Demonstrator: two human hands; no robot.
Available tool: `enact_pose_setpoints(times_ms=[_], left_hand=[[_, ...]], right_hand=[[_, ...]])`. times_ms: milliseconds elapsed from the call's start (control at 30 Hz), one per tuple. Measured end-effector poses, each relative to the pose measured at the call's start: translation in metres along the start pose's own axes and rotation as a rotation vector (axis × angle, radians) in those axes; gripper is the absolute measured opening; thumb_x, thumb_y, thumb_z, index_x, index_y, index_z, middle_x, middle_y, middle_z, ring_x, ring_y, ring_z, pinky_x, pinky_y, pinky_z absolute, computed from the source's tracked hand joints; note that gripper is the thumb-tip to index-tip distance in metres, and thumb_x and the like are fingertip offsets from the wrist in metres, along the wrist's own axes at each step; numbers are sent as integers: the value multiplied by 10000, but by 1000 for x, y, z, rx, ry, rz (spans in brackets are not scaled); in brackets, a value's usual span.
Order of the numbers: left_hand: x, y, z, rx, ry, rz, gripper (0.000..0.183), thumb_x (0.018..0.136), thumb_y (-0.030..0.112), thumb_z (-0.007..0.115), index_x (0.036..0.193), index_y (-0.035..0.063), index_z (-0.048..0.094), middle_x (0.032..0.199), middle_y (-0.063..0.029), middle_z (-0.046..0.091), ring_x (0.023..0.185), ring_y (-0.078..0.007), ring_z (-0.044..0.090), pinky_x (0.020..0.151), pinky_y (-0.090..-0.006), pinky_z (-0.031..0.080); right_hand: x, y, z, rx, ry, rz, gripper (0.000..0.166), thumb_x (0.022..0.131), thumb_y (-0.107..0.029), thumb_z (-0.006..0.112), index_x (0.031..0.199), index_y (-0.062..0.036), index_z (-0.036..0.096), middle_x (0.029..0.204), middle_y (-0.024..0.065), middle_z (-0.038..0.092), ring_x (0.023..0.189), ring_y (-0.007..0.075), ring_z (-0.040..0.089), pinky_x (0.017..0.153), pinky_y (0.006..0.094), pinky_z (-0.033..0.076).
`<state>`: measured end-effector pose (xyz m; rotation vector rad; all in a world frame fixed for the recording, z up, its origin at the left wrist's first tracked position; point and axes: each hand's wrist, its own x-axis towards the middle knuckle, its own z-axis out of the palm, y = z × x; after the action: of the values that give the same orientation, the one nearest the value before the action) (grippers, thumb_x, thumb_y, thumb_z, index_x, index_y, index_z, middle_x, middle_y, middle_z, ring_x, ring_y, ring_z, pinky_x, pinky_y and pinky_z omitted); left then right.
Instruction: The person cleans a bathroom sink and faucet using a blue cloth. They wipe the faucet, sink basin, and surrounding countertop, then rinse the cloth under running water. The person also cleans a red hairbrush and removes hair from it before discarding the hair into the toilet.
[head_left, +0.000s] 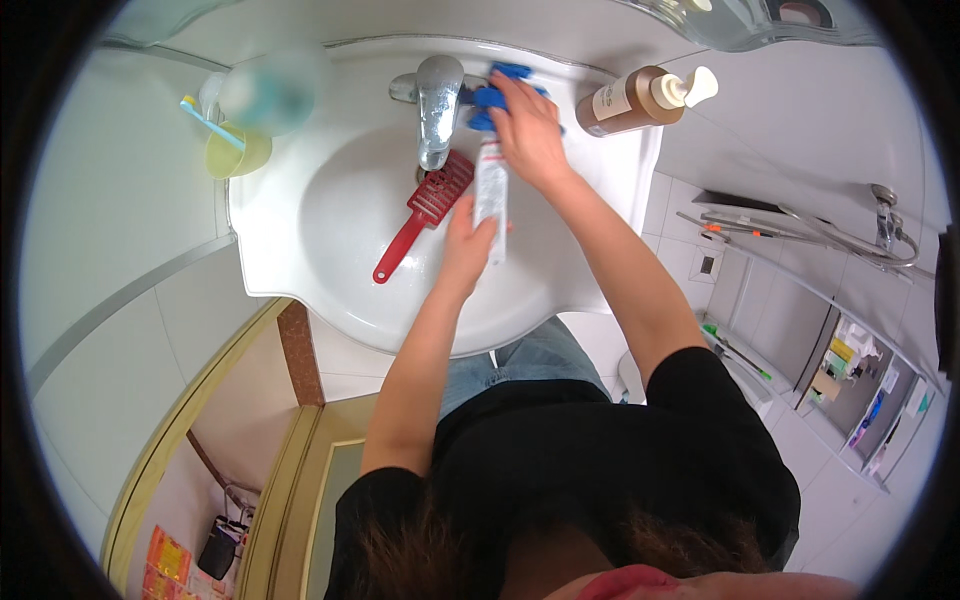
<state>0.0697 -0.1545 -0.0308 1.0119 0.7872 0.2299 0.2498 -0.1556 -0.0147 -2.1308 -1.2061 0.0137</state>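
Note:
My left hand grips a long white tube or narrow box with red lines near its far end, held over the basin. My right hand is on a crumpled blue cloth at the sink's back ledge, right of the faucet. Blue shows between its thumb and fingers; the palm side is hidden. Left of the white item, a red slotted hairbrush lies in the white washbasin, its head below the spout and partly over the drain.
A brown pump bottle stands at the back right corner. On the left ledge are a yellow-green cup with a light blue toothbrush and a blurred teal-and-clear item. A shower hose hangs along the right wall.

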Motion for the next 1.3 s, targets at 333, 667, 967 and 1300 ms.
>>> enact_pose_setpoints(times_ms=[333,667,967,1300], left_hand=[[-58,1,-19,-91,-40,-42,320,872,-5,453,1185,34,400,925,-76,626,790,-99,571,668,-245,458],[-70,-7,-24,-141,40,-54,328,850,-21,457,1171,32,409,957,-102,629,899,-145,601,818,-287,486],[-67,14,-14,-163,7,-4,365,851,-19,463,1205,20,383,975,-108,641,896,-137,608,774,-277,488],[-65,28,-17,-192,-58,-42,456,806,-51,442,1250,6,356,1024,-143,622,898,-199,631,777,-322,519]], right_hand=[[-24,10,-1,-307,68,201,542,804,-92,600,1303,42,436,1239,244,538,1138,402,510,949,469,407],[-24,10,-16,-81,-37,-39,415,836,-1,573,1245,-11,507,1192,204,572,1116,468,495,1001,513,385],[-15,6,-5,-113,109,-18,493,765,15,567,1230,-148,577,1309,250,469,1095,410,533,938,439,456],[-117,26,-53,-313,-20,-35,450,732,37,603,1161,-99,585,1267,137,553,1149,365,525,968,425,439]])
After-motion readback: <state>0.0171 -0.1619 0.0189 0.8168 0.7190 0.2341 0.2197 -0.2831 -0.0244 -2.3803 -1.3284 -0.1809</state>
